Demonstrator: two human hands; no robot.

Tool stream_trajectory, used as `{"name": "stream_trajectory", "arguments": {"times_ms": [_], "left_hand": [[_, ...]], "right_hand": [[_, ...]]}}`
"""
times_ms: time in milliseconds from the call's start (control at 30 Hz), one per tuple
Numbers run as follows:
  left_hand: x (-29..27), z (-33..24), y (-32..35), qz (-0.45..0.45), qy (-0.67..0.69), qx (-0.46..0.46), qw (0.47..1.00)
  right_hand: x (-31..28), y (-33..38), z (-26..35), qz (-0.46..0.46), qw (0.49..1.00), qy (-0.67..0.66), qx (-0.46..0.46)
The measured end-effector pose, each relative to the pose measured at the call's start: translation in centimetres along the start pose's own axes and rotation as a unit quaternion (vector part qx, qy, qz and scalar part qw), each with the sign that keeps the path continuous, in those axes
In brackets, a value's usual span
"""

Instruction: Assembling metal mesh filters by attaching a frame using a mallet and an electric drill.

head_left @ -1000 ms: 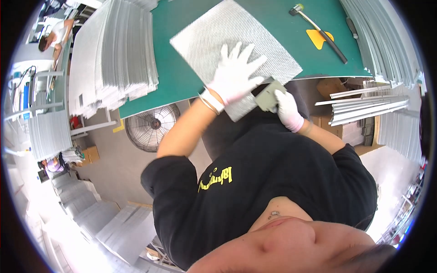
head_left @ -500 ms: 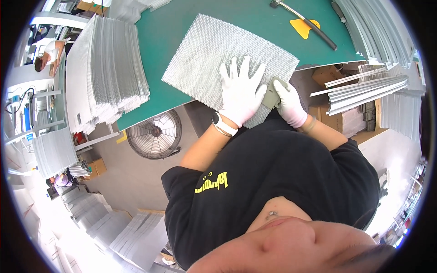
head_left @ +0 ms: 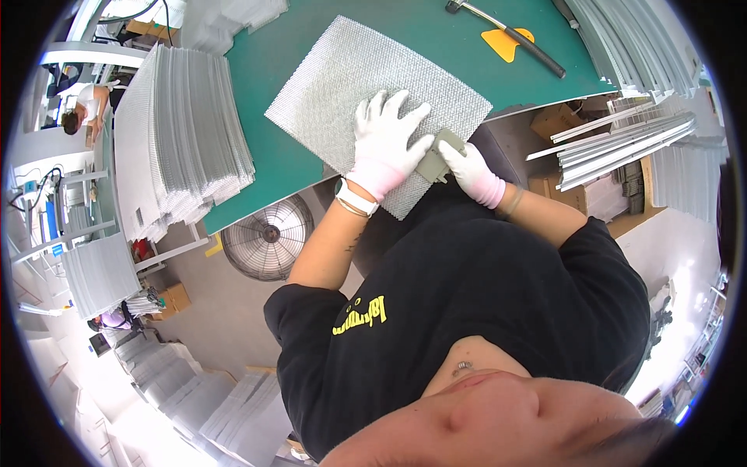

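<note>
A silver metal mesh sheet (head_left: 342,86) lies on the green table (head_left: 272,163), its near corner hanging over the edge. My left hand (head_left: 385,144), in a white glove, presses flat on the mesh with fingers spread. My right hand (head_left: 471,167), also gloved, grips a small grey block-shaped tool (head_left: 436,159) against the near edge of the mesh, right beside my left hand.
A tall stack of mesh sheets (head_left: 183,140) stands at the table's left end. A yellow scraper (head_left: 506,43) and a black-handled hammer (head_left: 510,35) lie at the far side. Metal strips (head_left: 622,144) pile at the right. A floor fan (head_left: 268,237) sits below the table. Another person (head_left: 89,109) works far left.
The view has shifted, so mesh and hands sit a little differently in the picture. My left hand stays flat on the mesh; my right hand with the grey tool stays at the near edge.
</note>
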State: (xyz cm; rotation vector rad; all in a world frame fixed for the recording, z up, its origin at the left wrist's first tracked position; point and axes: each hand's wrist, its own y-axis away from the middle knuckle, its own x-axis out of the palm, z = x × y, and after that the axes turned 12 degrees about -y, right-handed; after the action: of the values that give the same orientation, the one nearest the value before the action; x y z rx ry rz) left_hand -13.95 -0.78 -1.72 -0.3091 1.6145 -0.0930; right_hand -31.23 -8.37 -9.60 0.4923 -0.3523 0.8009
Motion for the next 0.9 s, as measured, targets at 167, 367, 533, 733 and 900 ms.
{"name": "stream_trajectory", "arguments": {"times_ms": [167, 367, 533, 733, 900], "left_hand": [[0.2, -0.8, 0.2, -0.017, 0.0, -0.022, 1.0], [0.3, -0.9, 0.3, -0.004, -0.038, -0.005, 0.999], [0.0, -1.9, 0.8, 0.011, -0.007, -0.009, 1.0], [-0.3, -3.3, 1.7, 0.019, -0.012, -0.026, 0.999], [-0.3, -3.5, 1.4, 0.02, -0.021, -0.022, 0.999]], "right_hand": [[0.2, -0.5, -2.0, -0.042, 0.992, -0.096, -0.068], [1.5, -0.4, -0.9, -0.076, 0.99, -0.104, -0.058], [1.6, 1.2, -0.9, -0.101, 0.989, -0.084, -0.064], [0.5, 1.6, -1.3, -0.111, 0.985, -0.115, -0.058], [1.4, 0.3, -1.4, -0.123, 0.971, -0.196, -0.051]]}}
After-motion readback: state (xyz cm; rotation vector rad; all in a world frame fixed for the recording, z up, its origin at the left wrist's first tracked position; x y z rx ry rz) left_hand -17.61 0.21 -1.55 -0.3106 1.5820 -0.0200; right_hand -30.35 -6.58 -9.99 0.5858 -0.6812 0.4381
